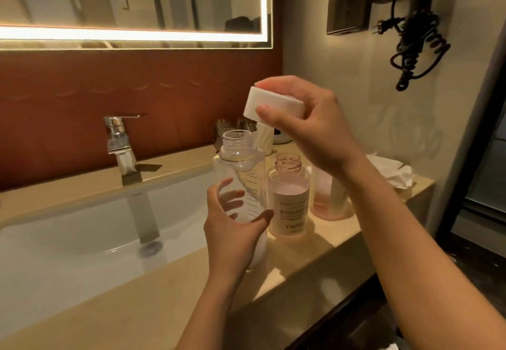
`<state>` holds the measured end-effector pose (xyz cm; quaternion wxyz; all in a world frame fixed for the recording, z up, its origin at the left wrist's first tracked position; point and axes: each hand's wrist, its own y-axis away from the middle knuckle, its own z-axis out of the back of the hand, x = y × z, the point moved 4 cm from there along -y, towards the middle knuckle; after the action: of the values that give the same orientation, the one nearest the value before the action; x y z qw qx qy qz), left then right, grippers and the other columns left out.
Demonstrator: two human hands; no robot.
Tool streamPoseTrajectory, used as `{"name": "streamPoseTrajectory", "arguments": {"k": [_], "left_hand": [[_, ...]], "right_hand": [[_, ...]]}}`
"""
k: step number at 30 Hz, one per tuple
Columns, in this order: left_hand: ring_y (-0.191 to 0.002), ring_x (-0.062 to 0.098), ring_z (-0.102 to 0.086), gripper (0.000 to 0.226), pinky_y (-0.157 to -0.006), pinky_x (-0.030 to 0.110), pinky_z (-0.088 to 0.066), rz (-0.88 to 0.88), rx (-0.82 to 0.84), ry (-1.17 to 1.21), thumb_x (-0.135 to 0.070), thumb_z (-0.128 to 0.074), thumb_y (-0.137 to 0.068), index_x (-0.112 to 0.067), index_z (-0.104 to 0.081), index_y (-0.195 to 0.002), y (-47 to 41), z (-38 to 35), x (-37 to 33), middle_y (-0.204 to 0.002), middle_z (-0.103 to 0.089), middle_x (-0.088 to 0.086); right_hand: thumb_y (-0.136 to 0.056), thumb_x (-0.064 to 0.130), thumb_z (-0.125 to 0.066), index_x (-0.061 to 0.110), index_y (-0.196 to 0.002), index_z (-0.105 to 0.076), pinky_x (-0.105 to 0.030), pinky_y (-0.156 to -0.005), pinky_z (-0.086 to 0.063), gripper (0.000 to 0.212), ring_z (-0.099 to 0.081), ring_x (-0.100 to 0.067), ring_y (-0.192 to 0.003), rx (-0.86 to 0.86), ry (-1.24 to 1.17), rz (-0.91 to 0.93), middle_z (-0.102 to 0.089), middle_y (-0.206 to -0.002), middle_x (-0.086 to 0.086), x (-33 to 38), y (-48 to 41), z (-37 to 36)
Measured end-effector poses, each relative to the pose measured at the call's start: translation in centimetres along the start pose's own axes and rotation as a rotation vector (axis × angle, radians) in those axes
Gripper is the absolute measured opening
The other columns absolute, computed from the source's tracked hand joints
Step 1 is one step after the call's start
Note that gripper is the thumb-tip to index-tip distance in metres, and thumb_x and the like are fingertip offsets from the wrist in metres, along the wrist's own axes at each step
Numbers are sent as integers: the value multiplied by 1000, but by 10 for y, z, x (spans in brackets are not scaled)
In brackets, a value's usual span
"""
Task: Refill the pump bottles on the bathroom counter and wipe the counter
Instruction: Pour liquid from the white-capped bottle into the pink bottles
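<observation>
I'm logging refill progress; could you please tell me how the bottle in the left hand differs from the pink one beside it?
The clear bottle is gripped by the left hand; the pink bottle stands free on the counter. The clear bottle looks taller and holds only a little white liquid at the bottom; the pink bottle is over half full. Both are uncapped.
</observation>
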<state>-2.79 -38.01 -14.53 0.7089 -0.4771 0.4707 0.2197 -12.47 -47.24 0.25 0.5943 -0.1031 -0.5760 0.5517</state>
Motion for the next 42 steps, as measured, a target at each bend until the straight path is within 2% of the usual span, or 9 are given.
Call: {"name": "streamPoseTrajectory", "arguments": {"k": [9,18,21,25,31,34,38,40,42], "left_hand": [[-95,-4,-50,81,-74,10,-37,68,16,15,-17,-84,-66,-42,-34,-124,0,-2,1,-102,-48,-27],[-96,-3,-50,80,-74,11,-37,66,28,9,-19,-83,-68,-41,-32,-126,0,-2,2,-103,-47,-27],[-97,-3,-50,80,-74,10,-38,61,30,12,-20,-84,-67,-41,-33,-126,0,-1,2,-104,-48,-26],[-95,-7,-50,81,-75,7,-37,58,28,18,-25,-85,-65,-42,-32,-123,-1,-1,0,-103,-47,-27],[-97,-1,-52,83,-75,10,-39,55,34,-16,-19,-86,-64,-42,-33,-123,0,0,1,-103,-50,-24],[-97,-2,-51,84,-75,10,-39,59,32,-24,-18,-86,-64,-43,-31,-123,0,-2,2,-101,-48,-26],[-96,-4,-50,82,-73,11,-38,76,26,-8,-18,-85,-64,-44,-32,-122,-1,-3,3,-101,-48,-26],[-95,-5,-50,82,-72,11,-38,83,24,-4,-18,-85,-65,-45,-32,-121,-1,-3,4,-100,-47,-27],[-95,-5,-50,82,-73,12,-39,81,23,-5,-18,-85,-65,-45,-31,-120,-2,-3,4,-100,-47,-28]], "right_hand": [[-85,33,-63,26,-122,-58,-24,-79,-56,37,-57,-10,-104,398,-13,-4,-56,-113,12,-11,-13,-42],[-84,35,-64,38,-121,-54,-17,-83,-52,38,-51,-5,-116,450,-15,56,-52,-132,11,-14,-8,-43],[-85,40,-63,33,-127,-53,-17,-80,-52,44,-50,-4,-109,394,180,82,-54,-129,9,-6,-5,-41],[-79,74,-42,25,-116,-63,-25,-73,-36,65,-46,-9,-88,184,734,249,-57,-99,2,10,0,-48],[-87,62,-29,18,-64,-57,-19,-62,-27,57,-39,1,-58,-175,490,201,-42,-56,13,15,-11,-11],[-88,53,-43,16,-83,-64,-15,-65,-36,43,-52,0,-74,-67,368,142,-58,-74,10,8,-21,-7],[-92,46,-48,34,-133,-45,-13,-89,-34,43,-41,0,-122,499,271,0,-47,-137,14,2,-18,-24],[-93,45,-47,36,-139,-38,-12,-88,-36,47,-40,-1,-123,596,234,-71,-43,-143,11,-1,-12,-29],[-93,48,-43,30,-135,-46,-11,-79,-40,46,-49,-2,-111,476,339,-41,-55,-131,7,3,-12,-26]]}}
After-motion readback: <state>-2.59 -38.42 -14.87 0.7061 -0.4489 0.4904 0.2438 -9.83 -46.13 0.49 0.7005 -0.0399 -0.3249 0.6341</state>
